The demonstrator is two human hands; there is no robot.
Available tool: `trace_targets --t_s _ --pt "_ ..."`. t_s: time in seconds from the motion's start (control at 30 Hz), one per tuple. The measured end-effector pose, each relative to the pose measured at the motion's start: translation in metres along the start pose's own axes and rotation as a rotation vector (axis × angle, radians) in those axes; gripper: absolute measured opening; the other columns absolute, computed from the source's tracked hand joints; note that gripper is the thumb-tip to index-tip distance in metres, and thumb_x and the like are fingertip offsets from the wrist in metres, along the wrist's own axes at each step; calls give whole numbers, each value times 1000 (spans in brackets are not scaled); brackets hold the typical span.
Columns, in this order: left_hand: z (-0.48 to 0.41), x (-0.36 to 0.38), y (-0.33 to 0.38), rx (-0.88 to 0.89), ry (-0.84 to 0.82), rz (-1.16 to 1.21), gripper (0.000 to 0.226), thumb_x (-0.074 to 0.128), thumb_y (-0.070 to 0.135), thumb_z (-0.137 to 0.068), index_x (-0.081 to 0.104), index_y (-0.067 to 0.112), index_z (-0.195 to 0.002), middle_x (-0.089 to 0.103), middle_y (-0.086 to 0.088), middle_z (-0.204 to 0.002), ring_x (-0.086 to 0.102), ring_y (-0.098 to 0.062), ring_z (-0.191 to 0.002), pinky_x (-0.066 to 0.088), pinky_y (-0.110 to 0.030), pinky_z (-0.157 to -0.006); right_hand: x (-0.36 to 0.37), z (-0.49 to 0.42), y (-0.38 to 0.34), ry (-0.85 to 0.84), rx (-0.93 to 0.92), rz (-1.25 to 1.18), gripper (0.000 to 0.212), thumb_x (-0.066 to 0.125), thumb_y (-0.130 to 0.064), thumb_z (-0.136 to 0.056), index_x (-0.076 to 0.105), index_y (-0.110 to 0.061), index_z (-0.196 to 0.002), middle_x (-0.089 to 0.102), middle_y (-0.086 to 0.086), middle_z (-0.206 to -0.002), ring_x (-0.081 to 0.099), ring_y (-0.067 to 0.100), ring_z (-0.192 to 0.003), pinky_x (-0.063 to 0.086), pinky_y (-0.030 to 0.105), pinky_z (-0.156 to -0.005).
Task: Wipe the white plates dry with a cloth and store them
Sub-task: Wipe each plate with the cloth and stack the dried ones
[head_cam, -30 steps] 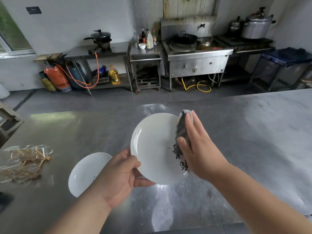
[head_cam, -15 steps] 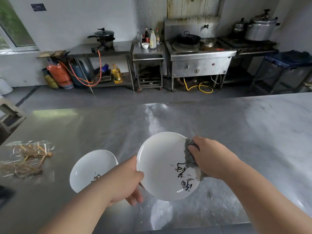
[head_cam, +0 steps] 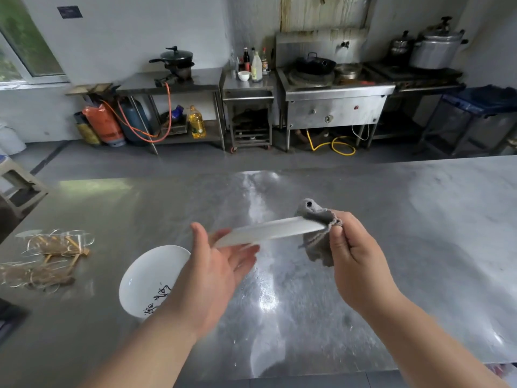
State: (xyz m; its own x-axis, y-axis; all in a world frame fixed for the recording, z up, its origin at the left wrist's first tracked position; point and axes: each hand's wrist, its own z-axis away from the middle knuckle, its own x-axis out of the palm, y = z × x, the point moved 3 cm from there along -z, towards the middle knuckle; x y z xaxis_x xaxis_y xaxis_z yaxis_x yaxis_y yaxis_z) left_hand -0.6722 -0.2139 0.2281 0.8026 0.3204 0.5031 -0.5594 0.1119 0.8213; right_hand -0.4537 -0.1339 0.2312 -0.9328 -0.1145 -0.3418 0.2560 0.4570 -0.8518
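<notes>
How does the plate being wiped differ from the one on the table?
The held plate hangs nearly edge-on between the left hand and the cloth in the right hand; the second plate lies face up on the table. The second plate shows black writing; the held plate none. Both are white.

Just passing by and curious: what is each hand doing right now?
Left hand: open, straight fingers under the white plate.
Right hand: closed, pinching the grey cloth over the plate's rim.
</notes>
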Motion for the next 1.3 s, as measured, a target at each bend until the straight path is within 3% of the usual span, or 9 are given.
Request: trace_targets --t_s 0.1,0.17,0.23,0.4,0.57,0.67,0.93,1.1,1.3 --pt "-2 0 9 70 0 81 16 58 25 -105 58 17 -119 72 -4 -114 73 -15 -105 61 -34 -85 11 10 5 14 104 -177 34 37 -42 -106 66 -52 -119 71 -8 -113 65 9 -80 50 18 -68" --pt "-2 -5 11 89 24 4 45 61 7 -95 55 29 -134 77 5 -112 74 -8 -93 61 -27 -69 15 14 8 2 135 -207 36 37 -46 -105 66 -50 -126 65 -14 -138 65 7 -114 51 26 -92" --pt "0 -7 10 95 -26 -11 66 63 8 -85 50 38 -142 77 8 -119 75 -9 -99 61 -28 -70 16 15 6 -5 113 -189 38 38 -43 -107 63 -48 -135 59 -15 -147 53 8 -138 46 29 -110" --pt "2 -6 8 50 -180 -1 47 61 11 -88 70 18 -133 71 -10 -133 71 -22 -116 62 -34 -83 21 17 -6 -57 -15 103 40 37 -37 -111 53 -32 -147 42 -18 -160 24 7 -157 24 38 -129" --pt "3 -4 12 35 -232 14 48 61 12 -92 64 20 -139 65 -18 -140 69 -31 -120 62 -46 -82 40 35 -25 -263 -354 445 65 32 -52 -109 39 -9 -158 30 7 -169 17 27 -160 26 58 -125" --pt "2 -6 15 33 -255 -21 49 59 13 -94 59 18 -143 62 -22 -143 66 -37 -124 60 -50 -85 48 43 -33 -397 -490 537 89 24 -69 -102 24 -4 -163 19 13 -172 14 31 -161 29 56 -125" --pt "3 -1 14 58 -359 -106 52 60 15 -97 55 28 -148 61 -14 -147 65 -36 -127 60 -49 -85 43 -2 -29 -413 -403 639 105 14 -80 -95 14 0 -163 -1 17 -173 -8 30 -162 11 52 -130" --pt "2 -15 21 99 -294 -15 54 65 14 -93 58 23 -145 62 -15 -146 66 -32 -126 61 -43 -83 46 29 -22 -482 -408 544 112 15 -82 -94 16 8 -161 1 22 -173 -1 38 -161 19 60 -127" --pt "8 -8 9 38 -365 -63 51 59 13 -98 55 25 -148 59 -16 -149 63 -35 -131 60 -48 -87 62 31 -32 -509 -486 587 100 15 -79 -94 11 -9 -166 0 11 -175 -2 33 -162 17 59 -128"
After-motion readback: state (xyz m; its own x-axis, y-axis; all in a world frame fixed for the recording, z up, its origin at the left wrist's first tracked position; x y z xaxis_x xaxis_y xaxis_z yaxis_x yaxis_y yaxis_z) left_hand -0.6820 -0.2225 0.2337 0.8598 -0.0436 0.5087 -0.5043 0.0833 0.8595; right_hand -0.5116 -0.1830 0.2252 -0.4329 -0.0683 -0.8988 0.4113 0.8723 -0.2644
